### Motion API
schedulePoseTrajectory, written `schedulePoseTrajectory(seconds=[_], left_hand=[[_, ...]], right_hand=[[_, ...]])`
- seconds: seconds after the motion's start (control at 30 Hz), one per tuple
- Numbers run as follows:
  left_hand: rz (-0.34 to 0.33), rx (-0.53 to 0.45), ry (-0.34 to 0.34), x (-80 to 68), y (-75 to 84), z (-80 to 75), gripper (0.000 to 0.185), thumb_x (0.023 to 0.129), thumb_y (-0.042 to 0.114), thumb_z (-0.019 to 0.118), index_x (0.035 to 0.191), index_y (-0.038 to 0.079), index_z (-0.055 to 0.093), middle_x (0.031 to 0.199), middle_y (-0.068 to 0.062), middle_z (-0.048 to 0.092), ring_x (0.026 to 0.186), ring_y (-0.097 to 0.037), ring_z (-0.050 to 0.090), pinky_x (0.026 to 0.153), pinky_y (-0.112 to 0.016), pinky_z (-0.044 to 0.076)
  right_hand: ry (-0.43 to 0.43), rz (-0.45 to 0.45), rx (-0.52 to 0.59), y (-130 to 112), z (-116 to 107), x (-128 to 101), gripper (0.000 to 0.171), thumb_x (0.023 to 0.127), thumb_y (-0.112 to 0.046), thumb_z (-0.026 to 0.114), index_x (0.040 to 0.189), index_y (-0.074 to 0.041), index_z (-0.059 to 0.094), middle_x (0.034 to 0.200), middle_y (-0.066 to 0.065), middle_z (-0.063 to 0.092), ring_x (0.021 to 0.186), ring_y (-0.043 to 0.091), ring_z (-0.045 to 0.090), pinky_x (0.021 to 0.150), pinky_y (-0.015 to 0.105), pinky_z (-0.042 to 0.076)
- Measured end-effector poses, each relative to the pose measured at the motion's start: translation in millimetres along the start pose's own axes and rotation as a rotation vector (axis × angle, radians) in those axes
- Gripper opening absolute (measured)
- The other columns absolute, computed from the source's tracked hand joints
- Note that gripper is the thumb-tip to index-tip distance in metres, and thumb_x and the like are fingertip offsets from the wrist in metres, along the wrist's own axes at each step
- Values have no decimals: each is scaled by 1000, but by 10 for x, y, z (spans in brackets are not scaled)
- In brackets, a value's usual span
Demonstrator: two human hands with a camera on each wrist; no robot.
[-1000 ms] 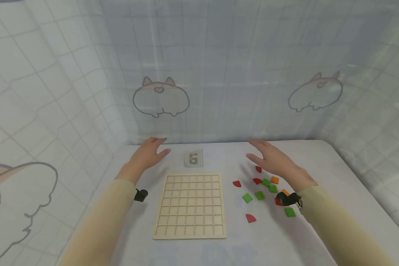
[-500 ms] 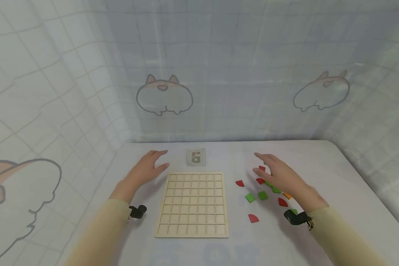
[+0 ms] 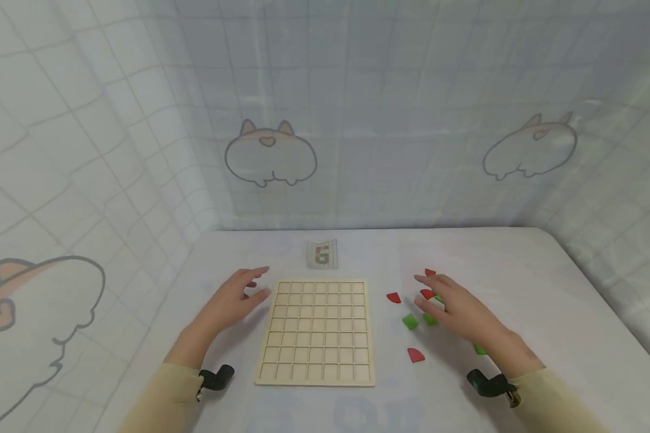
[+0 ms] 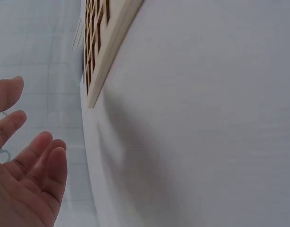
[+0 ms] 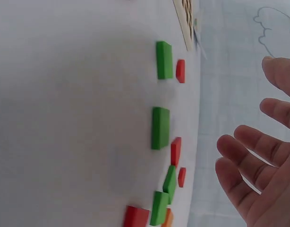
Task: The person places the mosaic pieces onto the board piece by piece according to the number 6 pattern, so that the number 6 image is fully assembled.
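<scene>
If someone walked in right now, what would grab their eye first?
Probably the wooden grid board, lying flat at the middle of the white table with all its cells bare. Next, the red and green tiles scattered to its right, with the right hand spread open over them and the left hand open beside the board.

Bright, even, diffuse light; soft faint shadows; wide-angle edge bending; slightly blurred wrist close-ups.

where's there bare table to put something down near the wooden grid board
Bare table lies left of the grid board beyond the left hand, and at the far right past the right hand. Between board and right hand, scattered tiles crowd it.
</scene>
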State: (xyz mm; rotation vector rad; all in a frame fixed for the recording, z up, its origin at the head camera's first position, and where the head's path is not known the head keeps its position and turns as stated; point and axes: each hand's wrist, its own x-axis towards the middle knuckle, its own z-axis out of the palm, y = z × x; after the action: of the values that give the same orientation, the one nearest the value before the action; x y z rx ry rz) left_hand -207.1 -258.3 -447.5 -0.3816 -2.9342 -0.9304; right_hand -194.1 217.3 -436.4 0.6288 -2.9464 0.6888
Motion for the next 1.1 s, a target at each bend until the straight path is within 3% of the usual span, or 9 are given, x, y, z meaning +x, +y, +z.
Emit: schedulePoseTrajectory(seconds=[0.2, 0.47, 0.63, 0.8, 0.97, 1.1], left_hand=[[-60, -26, -22, -195, -29, 94, 58, 83, 54, 53, 134, 30, 40, 123, 0, 47, 103, -18, 51, 77, -37, 44], [-175, -32, -76, -411, -9, 236, 59, 79, 53, 60, 132, 35, 41, 116, 4, 50, 93, -11, 50, 78, -36, 41], [-211, -97, -95, -521, 15, 290, 58, 78, 51, 63, 130, 38, 43, 111, 7, 51, 87, -10, 50, 76, -34, 40], [-219, -141, -106, -619, 44, 332, 58, 75, 51, 65, 128, 40, 45, 109, 10, 52, 81, -9, 52, 72, -30, 42], [-206, -166, -94, -672, 69, 358, 58, 74, 45, 70, 126, 30, 52, 108, 10, 54, 76, -8, 52, 66, -26, 42], [-182, -168, -88, -679, 64, 386, 58, 73, 39, 73, 126, 25, 53, 107, 10, 53, 75, -8, 52, 65, -24, 41]], right_hand=[[11, -3, 35, -13, 134, -91, 52, 84, -51, 54, 132, -33, 43, 121, -8, 45, 97, 12, 54, 75, 35, 46], [16, -9, 15, -58, 325, -197, 50, 82, -50, 57, 128, -31, 50, 123, -13, 44, 97, 6, 51, 80, 34, 45], [5, 12, 23, -117, 364, -282, 47, 80, -49, 61, 123, -32, 54, 114, -17, 45, 96, 3, 47, 79, 30, 45], [-54, 74, 77, -147, 400, -368, 45, 77, -48, 65, 119, -36, 56, 111, -18, 46, 88, 2, 48, 70, 20, 46], [-79, 55, 122, -117, 439, -419, 42, 77, -41, 68, 118, -35, 58, 105, -18, 47, 82, 1, 47, 66, 17, 45], [-73, 57, 114, -89, 469, -457, 40, 74, -46, 69, 112, -36, 62, 98, -20, 47, 79, 1, 46, 65, 18, 44]])
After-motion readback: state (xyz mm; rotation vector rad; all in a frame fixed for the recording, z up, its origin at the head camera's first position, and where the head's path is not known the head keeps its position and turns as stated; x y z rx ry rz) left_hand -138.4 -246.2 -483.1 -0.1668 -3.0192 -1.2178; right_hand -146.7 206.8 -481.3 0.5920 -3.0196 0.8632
